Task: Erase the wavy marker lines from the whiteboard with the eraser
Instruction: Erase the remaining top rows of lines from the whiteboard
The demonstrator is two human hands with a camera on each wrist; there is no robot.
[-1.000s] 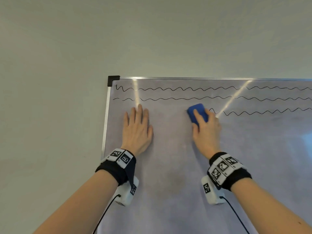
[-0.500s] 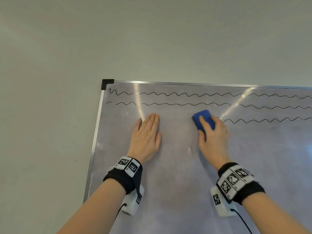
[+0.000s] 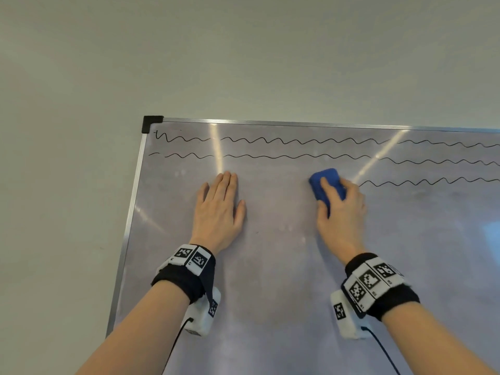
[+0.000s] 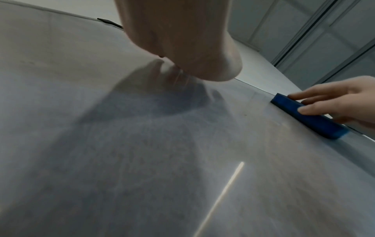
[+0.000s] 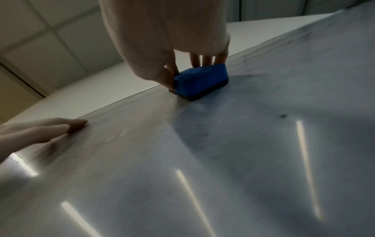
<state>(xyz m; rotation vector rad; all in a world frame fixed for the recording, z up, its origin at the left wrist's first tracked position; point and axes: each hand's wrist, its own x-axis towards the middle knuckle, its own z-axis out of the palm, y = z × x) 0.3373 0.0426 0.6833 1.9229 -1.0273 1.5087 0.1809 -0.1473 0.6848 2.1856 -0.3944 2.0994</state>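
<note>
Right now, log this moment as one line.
right hand grips eraser on whiteboard | left hand flat on board | third wavy line partly erased | two lines above untouched

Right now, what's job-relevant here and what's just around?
Job:
- eraser, held by right hand
- whiteboard
- wavy lines
- left hand, flat on the board

Around:
- wall
- wrist cameras

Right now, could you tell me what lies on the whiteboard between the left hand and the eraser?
Nothing: between the left hand and the eraser under the right hand, the whiteboard is bare, smudged surface. The head view shows it best.
</note>
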